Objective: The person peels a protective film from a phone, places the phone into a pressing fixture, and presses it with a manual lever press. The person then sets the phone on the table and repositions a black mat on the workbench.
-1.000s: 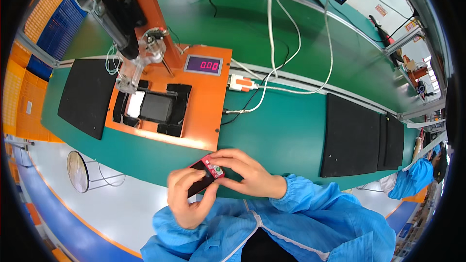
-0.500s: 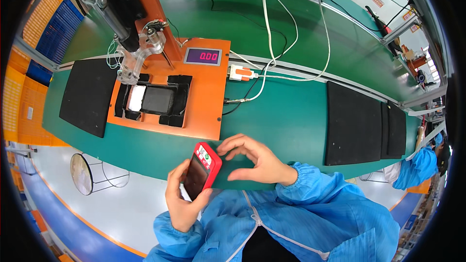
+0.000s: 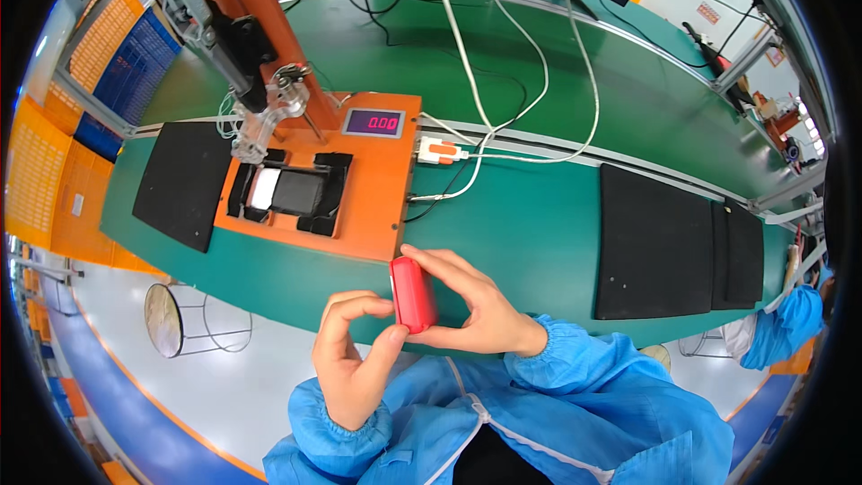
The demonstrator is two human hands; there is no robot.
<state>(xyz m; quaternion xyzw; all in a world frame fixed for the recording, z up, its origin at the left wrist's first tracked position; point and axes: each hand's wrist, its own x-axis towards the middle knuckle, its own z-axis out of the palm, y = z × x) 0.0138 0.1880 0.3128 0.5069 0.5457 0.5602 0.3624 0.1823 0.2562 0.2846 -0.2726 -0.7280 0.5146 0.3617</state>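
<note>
Pinching a small red case (image 3: 413, 295) between both hands' fingertips, right hand (image 3: 476, 305) and left hand (image 3: 355, 359); it seems light, stiff, probably slick, best gripped along its edges.

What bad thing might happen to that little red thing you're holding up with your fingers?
The small red device is pinched only by fingertips of the left hand and right hand, and it sits above the edge of the green bench, so a slip might send it down to the floor. White cables also trail across the bench close by; a sleeve could perhaps snag them and tug the orange test fixture.
</note>
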